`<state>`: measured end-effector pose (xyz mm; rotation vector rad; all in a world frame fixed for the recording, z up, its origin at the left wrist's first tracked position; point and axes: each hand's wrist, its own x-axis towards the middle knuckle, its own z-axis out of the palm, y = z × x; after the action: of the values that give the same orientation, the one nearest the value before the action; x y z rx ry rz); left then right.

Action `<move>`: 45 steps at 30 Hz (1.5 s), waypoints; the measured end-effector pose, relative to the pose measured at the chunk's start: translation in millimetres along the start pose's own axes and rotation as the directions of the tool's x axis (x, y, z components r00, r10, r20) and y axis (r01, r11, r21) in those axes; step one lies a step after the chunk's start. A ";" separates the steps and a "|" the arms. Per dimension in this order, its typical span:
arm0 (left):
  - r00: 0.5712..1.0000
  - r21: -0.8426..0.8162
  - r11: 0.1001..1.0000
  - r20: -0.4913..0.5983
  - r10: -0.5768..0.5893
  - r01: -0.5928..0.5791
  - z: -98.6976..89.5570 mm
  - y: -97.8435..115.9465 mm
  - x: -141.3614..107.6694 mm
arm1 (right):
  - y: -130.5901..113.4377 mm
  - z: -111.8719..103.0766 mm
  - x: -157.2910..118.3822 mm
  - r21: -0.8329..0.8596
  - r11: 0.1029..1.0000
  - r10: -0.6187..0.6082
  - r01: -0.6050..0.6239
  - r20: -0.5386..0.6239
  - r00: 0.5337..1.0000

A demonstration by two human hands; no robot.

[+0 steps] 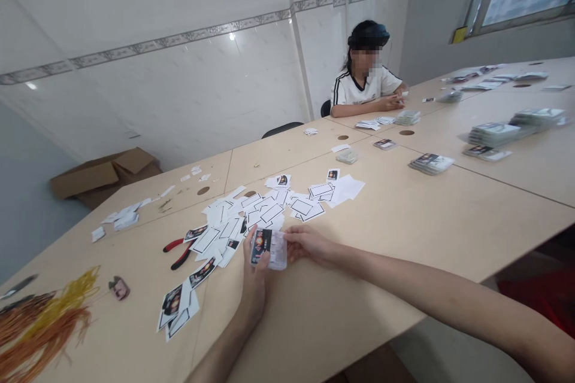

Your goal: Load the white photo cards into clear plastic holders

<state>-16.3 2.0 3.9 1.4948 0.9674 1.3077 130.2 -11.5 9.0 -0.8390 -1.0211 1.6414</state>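
Above the near side of the table, my left hand (255,280) grips a clear plastic case (279,254) from its left, thumb across the front. A dark printed card (260,244) with an orange glowing picture shows in the case's left part. My right hand (309,242) pinches the case at its right edge, its fingertips partly hidden behind it. Just beyond lies a loose heap of white paper cards (224,230) with black frames, some printed. Red-handled pliers (182,258) rest left of the heap, partly under cards. Several printed cards (173,300) lie nearer to me.
Orange and yellow cords (58,317) lie at the left, near a small pink object (118,288). Stacks of clear cases (430,163) stand to the right. Across the table sits a person (366,84) in a white shirt, hands on small items. A cardboard box (103,173) stands beyond the left edge.
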 end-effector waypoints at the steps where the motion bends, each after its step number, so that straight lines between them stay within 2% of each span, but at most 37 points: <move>1: 0.999 0.010 1.000 0.031 -0.010 0.010 -0.4 -1.4 0.5 | 0.5 -0.9 1.1 0.003 1.000 -0.012 0.012 -0.017 1.000; 3: 0.995 -0.002 0.999 0.085 -0.048 0.048 -0.6 -1.7 1.7 | 1.7 -3.6 3.2 -0.024 0.998 -0.063 0.061 -0.100 0.993; 6: 0.987 0.028 0.993 0.109 -0.115 0.113 1.4 3.3 1.8 | 1.7 -8.2 4.3 -0.126 0.984 -0.151 0.124 -0.236 0.960; 10: 0.970 0.124 0.980 0.168 -0.175 0.155 5.3 11.9 -2.4 | -0.5 -12.1 2.4 -0.302 0.937 -0.262 0.174 -0.280 0.924; 15: 0.945 0.179 0.965 0.230 -0.231 0.192 7.7 16.1 -5.2 | -0.5 -11.6 0.0 -0.479 0.851 -0.370 0.215 -0.255 0.893; 19: 0.943 0.185 0.966 0.245 -0.226 0.183 7.5 17.0 -4.3 | 1.7 -11.6 0.2 -0.523 0.821 -0.401 0.229 -0.244 0.883; 27: 0.911 0.155 0.963 0.319 -0.260 0.221 2.2 9.9 -0.6 | 0.0 -13.0 1.2 -0.467 0.858 -0.363 0.216 -0.252 0.897; 33: 0.900 0.149 0.963 0.348 -0.262 0.222 3.0 15.2 0.4 | -9.0 -10.4 -3.3 -0.445 0.875 -0.328 0.192 -0.252 0.911; 37: 0.914 0.139 0.968 0.324 -0.243 0.208 3.1 16.2 -0.5 | -8.3 -11.0 -2.2 -0.422 0.884 -0.320 0.201 -0.233 0.918; 40: 0.924 0.128 0.973 0.309 -0.225 0.194 2.5 14.3 -1.0 | -7.7 -12.0 -1.9 -0.453 0.854 -0.373 0.255 -0.194 0.907; 43: 0.950 0.134 0.977 0.244 -0.194 0.166 1.8 12.9 -0.1 | -8.5 -14.3 -2.5 -0.505 0.791 -0.457 0.346 -0.109 0.883; 45: 0.971 0.145 0.980 0.177 -0.161 0.136 1.0 12.9 1.3 | -8.1 -16.2 -2.3 -0.512 0.774 -0.462 0.372 -0.054 0.885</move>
<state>-15.2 -0.6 16.6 1.5820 1.0373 0.9929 148.2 -8.7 10.0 -0.9778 -1.4086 0.9129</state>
